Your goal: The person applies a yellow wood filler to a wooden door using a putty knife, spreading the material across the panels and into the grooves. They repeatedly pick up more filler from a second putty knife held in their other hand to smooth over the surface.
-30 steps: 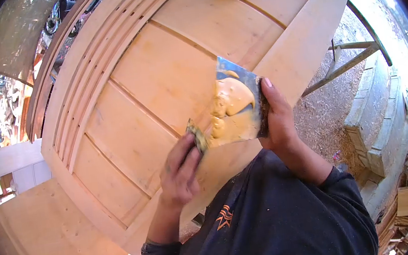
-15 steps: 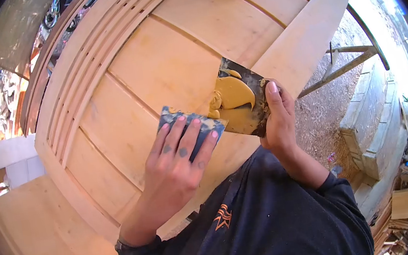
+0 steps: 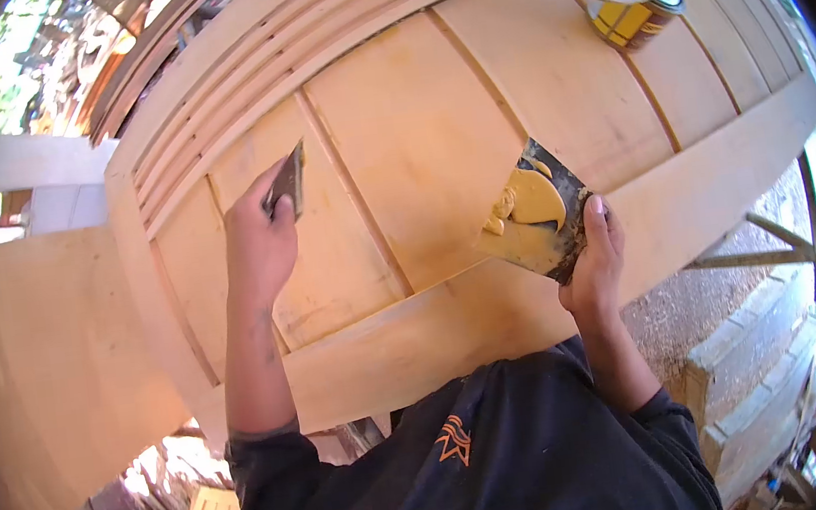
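Observation:
My left hand [image 3: 261, 233] is closed around a dark, flat putty spreader [image 3: 288, 180], its blade tilted up on edge over a panel of the wooden door [image 3: 423, 168]. At the right, my right hand [image 3: 594, 262] grips a dark, square putty board [image 3: 567, 237] by its near corner, thumb on top. A thick mound of yellow-brown putty [image 3: 535, 196] lies on the board, and a thinner smear covers its left part. The board hangs over the door's near rail [image 3: 436, 324]. Faint yellowish patches show on the middle panels.
A yellow and brown can [image 3: 631, 20] with a pale flat strip across its top stands on the door at the back right. Slats [image 3: 323, 38] run along the far side. A plain wooden board [image 3: 58, 365] lies at left; metal stand legs [image 3: 770, 249] show at right.
My left hand has moved away from the putty board, leftward and farther out over the door, turning the spreader on edge. My right hand still holds the putty board. The view has shifted.

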A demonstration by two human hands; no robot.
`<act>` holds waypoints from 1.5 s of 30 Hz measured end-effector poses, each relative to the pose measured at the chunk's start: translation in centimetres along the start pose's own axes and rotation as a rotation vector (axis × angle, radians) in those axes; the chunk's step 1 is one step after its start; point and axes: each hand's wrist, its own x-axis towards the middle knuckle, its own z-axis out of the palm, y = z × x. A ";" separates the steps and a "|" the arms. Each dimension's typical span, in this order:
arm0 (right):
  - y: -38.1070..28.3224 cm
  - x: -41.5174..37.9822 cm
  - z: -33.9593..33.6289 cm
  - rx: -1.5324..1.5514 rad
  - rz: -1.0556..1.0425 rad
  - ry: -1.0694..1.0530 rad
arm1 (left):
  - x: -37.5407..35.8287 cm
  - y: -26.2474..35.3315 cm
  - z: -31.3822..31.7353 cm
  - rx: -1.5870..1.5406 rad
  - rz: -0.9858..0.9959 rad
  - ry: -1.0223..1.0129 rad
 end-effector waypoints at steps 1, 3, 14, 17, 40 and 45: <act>-0.2 0.8 0.4 -0.004 0.034 -0.013 | 1.4 -1.2 0.5 0.008 -0.025 -0.016; -0.8 2.8 1.4 -0.007 0.101 -0.033 | 3.8 -1.1 1.1 0.069 -0.096 -0.028; -0.2 11.4 3.3 -0.006 0.181 -0.186 | 14.0 1.9 1.1 0.095 -0.230 -0.107; -0.4 11.7 3.6 0.050 0.302 -0.138 | 10.3 6.9 2.5 -0.038 -0.035 -0.149; 0.8 12.2 2.6 0.123 0.349 -0.209 | 9.7 3.2 1.2 0.223 0.112 0.140; 0.3 12.5 3.0 0.093 0.354 -0.183 | 17.5 0.5 1.4 0.312 0.142 -0.163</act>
